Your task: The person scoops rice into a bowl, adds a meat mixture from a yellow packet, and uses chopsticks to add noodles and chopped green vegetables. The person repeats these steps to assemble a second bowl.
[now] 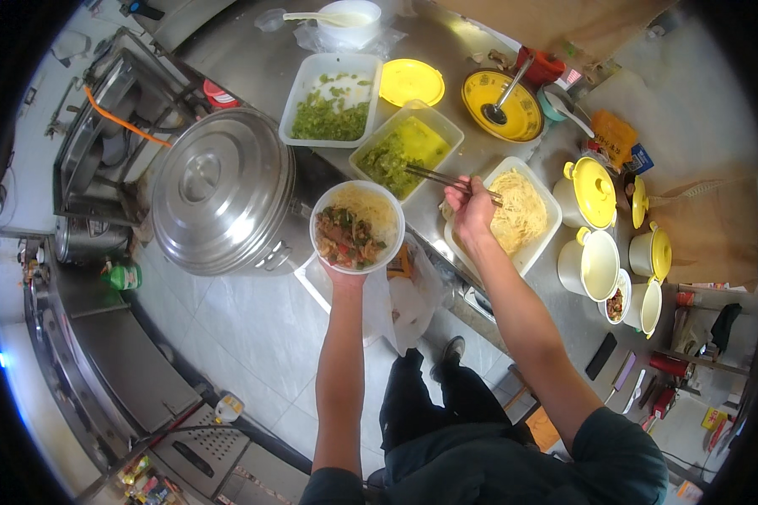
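My left hand holds up a round white bowl from below; noodles and a chopped meat and vegetable topping lie in it. Chopsticks are gripped in my right hand, their tips at the chopped greens in a clear rectangular container with yellowish liquid. Under and beside my right wrist, a pale rectangular tub holds a heap of noodles. Behind the bowl stands a larger tub of chopped greens, next to a yellow lid.
A large lidded steel pot stands left of the bowl. Yellow-lidded pots and an uncovered pot line the right side. A yellow bowl with a ladle sits at the back. A plastic bag hangs at the counter edge.
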Demonstrator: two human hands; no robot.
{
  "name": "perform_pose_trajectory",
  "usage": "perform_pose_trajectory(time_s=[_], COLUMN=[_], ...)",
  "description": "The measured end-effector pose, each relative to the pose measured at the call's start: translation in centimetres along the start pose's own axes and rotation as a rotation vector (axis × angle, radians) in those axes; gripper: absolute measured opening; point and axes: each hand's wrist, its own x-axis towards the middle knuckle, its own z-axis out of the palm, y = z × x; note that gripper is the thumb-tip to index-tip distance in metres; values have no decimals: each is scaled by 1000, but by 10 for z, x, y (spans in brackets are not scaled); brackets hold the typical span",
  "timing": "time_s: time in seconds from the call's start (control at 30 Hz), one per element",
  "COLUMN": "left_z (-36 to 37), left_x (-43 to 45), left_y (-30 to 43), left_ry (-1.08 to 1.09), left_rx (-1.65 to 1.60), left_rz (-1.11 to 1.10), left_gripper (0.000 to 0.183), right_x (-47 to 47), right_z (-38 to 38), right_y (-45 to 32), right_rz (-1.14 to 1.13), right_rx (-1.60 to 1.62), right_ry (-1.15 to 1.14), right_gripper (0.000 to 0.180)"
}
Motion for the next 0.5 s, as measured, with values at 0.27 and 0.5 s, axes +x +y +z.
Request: perform_pose_trajectory(time_s=[0.27,0.5], left_z=[16,7], left_x=[-1,3], left_y=[-1,-3], left_ry=[6,-149], left_rx=[88,194], left_rz=[21,98], left_gripper=[60,61], right_x=[-9,-62], right_z=[-1,-7], right_y=[-17,-50], right_rz=[35,-86], right_rx=[91,90], right_ry=[-42,-320], right_gripper=[32,40])
